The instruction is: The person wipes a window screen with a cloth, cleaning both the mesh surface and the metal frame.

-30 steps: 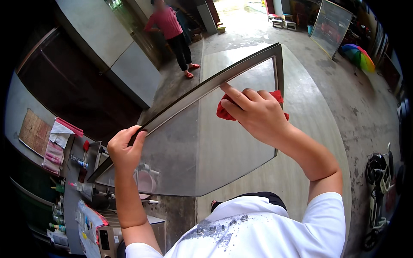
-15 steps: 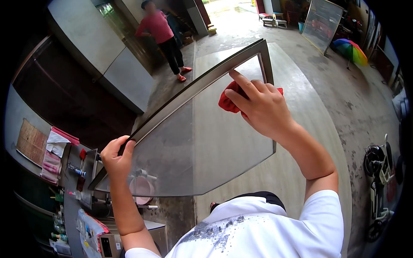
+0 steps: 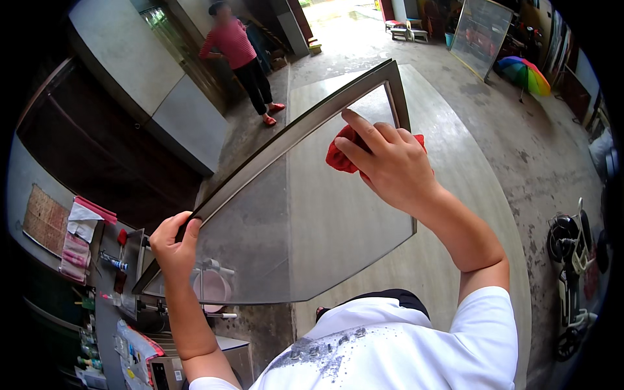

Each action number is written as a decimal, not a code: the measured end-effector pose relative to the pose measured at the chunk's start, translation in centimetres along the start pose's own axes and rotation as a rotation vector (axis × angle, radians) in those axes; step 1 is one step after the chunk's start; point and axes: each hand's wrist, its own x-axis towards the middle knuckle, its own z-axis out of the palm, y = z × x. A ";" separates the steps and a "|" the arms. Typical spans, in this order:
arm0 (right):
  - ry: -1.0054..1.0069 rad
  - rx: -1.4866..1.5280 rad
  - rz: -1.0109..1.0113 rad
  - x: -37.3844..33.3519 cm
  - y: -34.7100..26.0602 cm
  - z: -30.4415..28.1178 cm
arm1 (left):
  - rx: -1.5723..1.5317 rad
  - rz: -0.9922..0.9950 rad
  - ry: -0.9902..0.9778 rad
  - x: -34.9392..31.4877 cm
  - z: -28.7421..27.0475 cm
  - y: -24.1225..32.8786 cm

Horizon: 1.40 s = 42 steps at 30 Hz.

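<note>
A window screen with a grey metal frame and see-through mesh is held tilted in front of me. My left hand is closed on the frame at its upper left edge, thumb on the near side. Under my right hand is a crumpled red cloth, close to the upper right corner of the screen. The index finger of that hand stretches toward the inner edge of the top rail. Most of the cloth is hidden by the palm and fingers.
A person in a striped red top stands at the far left. A counter with bottles and a pink basin lie left. Another framed screen, a rainbow umbrella and a scooter are on the right. Pale sheet flooring is below.
The screen's lower edge and my left hand have come slightly lower. My right hand with the cloth has barely shifted along the top rail. The whole view has moved a little.
</note>
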 end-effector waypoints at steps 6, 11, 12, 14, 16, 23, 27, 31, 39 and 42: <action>0.023 -0.009 -0.015 -0.1 0.1 0.1 | 0.014 0.016 -0.004 -0.2 0.1 -0.1; 0.079 -0.030 -0.057 0.2 0.3 0.2 | 0.053 0.096 -0.021 -0.4 -0.2 -0.1; 0.044 -0.024 -0.041 0.2 0.3 0.1 | 0.059 0.112 -0.021 -0.4 -0.2 -0.1; -0.028 -0.012 -0.010 0.2 0.3 -0.1 | 0.063 0.125 -0.024 -0.3 -0.1 0.0; -0.031 0.009 -0.013 0.2 0.5 -0.1 | 0.060 0.119 -0.028 -0.1 0.0 0.2; 0.313 0.575 0.339 0.0 1.4 1.5 | -0.019 -0.036 -0.003 0.8 0.5 -0.2; 0.582 0.482 0.480 1.3 3.1 3.5 | -0.068 -0.033 0.018 1.3 1.2 0.4; 0.695 0.528 0.487 2.6 -0.4 4.5 | -0.150 -0.086 -0.009 2.0 1.0 0.9; 0.363 0.615 0.097 2.7 -7.4 5.5 | -0.227 -0.167 0.030 1.9 1.9 0.5; 0.574 0.417 0.339 2.8 -2.5 6.1 | -0.289 -0.224 0.053 1.2 1.5 -0.1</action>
